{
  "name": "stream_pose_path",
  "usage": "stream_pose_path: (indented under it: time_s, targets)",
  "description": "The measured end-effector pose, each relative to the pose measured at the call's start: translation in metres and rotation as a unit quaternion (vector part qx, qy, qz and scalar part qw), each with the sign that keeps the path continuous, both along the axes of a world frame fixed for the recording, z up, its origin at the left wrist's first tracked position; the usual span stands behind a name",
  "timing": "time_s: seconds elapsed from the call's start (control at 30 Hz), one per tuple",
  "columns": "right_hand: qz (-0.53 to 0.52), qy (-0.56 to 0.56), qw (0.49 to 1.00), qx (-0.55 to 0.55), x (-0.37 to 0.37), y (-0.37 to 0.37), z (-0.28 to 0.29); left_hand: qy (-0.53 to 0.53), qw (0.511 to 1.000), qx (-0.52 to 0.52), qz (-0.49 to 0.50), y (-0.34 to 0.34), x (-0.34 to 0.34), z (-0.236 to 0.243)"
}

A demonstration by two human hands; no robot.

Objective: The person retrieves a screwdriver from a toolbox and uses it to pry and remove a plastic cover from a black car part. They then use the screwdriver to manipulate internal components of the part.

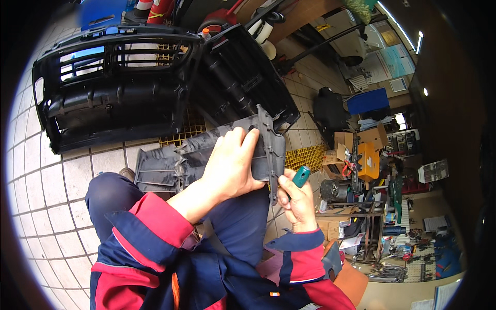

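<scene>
A long grey-black plastic car trim panel (199,157), ribbed and with a flanged end, lies tilted across my lap. My left hand (230,163) grips it near the flanged end, thumb below and fingers over the top. In my right hand (297,202) is a green-handled screwdriver (301,176), its handle end pointing up and away. My fingers close round it right beside the panel's right edge. The screwdriver's blade is hidden, so I cannot tell whether it touches the panel.
Ahead on the tiled floor (51,191) stand a large black bumper cover (124,95) with grille slots and another black plastic panel (243,77). Yellow floor grating (310,155) runs beneath. To the right are cardboard boxes (372,136), an orange case (368,161) and a cluttered tool rack (372,222).
</scene>
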State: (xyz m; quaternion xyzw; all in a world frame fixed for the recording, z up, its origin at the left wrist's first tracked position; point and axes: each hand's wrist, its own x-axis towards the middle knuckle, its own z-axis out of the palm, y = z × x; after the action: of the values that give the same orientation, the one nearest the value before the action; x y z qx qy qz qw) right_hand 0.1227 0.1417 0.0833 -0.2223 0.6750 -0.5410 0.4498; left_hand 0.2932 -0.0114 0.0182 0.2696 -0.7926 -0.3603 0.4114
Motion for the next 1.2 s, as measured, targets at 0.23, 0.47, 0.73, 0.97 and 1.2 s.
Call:
stream_pose_path:
  time_s: [0.23, 0.47, 0.73, 0.97, 1.2]
  targets:
    - [0.126, 0.316, 0.94, 0.031, 0.004, 0.024, 0.01, -0.053, 0.997, -0.06, 0.004, 0.016, -0.032, -0.007]
    - [0.051, 0.302, 0.951, 0.049, -0.002, 0.029, -0.025, -0.002, 0.996, -0.087, 0.018, 0.031, -0.041, -0.017]
    - [0.038, 0.201, 0.979, -0.028, 0.01, 0.025, -0.031, -0.037, 0.993, -0.105, -0.029, 0.049, -0.046, -0.037]
    - [-0.021, 0.067, 0.996, -0.05, 0.027, 0.038, -0.016, -0.025, 0.993, -0.117, -0.016, 0.037, -0.04, -0.038]
    - [-0.176, -0.125, 0.973, -0.08, 0.045, 0.032, -0.011, 0.022, 0.987, -0.142, -0.065, 0.037, 0.008, -0.024]
